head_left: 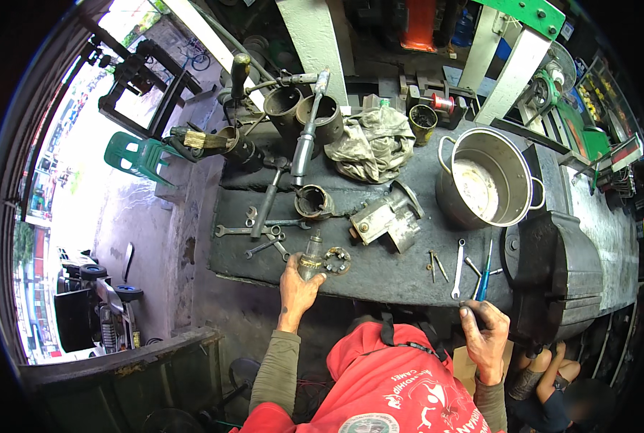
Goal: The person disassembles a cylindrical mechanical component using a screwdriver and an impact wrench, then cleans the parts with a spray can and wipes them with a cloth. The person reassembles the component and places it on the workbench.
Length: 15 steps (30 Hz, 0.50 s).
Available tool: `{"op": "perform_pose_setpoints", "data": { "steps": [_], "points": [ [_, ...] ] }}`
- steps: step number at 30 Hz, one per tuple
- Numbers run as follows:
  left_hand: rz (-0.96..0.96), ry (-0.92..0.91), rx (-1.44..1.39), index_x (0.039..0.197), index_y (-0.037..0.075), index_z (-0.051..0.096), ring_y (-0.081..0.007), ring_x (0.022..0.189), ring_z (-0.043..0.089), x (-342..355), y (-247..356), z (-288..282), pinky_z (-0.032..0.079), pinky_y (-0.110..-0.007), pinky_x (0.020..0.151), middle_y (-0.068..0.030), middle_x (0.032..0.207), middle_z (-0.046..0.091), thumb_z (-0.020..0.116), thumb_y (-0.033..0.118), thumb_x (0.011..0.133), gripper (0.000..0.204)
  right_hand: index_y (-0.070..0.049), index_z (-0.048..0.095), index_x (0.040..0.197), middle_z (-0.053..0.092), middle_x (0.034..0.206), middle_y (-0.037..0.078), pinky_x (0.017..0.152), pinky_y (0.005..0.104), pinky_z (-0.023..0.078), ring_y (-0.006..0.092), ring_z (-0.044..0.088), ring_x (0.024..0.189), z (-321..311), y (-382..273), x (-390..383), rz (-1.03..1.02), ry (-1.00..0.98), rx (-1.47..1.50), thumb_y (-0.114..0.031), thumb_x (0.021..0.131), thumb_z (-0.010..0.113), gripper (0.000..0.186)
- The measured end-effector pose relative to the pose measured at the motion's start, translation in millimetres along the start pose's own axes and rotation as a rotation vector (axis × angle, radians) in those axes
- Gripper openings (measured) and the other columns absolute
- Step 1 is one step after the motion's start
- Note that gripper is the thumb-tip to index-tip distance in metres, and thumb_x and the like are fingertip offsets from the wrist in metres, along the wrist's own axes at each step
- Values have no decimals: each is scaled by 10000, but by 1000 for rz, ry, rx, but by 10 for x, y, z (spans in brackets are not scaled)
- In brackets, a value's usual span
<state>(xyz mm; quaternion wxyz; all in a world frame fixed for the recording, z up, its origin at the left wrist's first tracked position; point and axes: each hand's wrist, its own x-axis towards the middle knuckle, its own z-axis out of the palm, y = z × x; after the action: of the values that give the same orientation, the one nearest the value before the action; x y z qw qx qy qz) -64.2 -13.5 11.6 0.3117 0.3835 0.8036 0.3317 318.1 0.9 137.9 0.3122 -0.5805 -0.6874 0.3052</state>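
Observation:
My left hand (299,292) is closed round a starter motor armature (311,257), a metal shaft with a brass-coloured band, at the bench's front edge. Touching or close beside it lies a round brush holder plate (337,260). My right hand (486,338) is in front of the bench with thumb and fingers pinched together; what they hold, if anything, is too small to make out. Near it lie a combination wrench (458,270) and a blue-handled screwdriver (485,281). Farther back are a short metal cylinder (313,202) and an aluminium motor housing (389,219).
Several wrenches (268,231) and a hammer (267,198) lie on the left of the bench (401,278). A rag (371,148), a large pot (473,180) and a bench vise (553,267) stand around the parts. Two long bolts (439,267) lie in front. Another person (545,382) crouches at lower right.

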Motion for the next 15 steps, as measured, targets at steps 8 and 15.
{"op": "perform_pose_setpoints", "data": {
  "steps": [8,15],
  "points": [
    [34,87,123,1319,5,606,-422,1139,670,103,-19,134,521,-484,995,-237,1238,688,862,136,802,592,10,757,984,716,803,135,672,348,526,263,697,698,-14,-21,-11,22,2,-18,-27,902,763,90],
    [136,133,442,1372,18,613,-425,1200,588,191,-143,230,489,-506,1012,-235,1229,621,771,208,938,499,14,756,986,715,804,140,664,352,521,262,695,695,-53,-22,-23,52,-6,-27,-25,906,757,89]
  ]
}}
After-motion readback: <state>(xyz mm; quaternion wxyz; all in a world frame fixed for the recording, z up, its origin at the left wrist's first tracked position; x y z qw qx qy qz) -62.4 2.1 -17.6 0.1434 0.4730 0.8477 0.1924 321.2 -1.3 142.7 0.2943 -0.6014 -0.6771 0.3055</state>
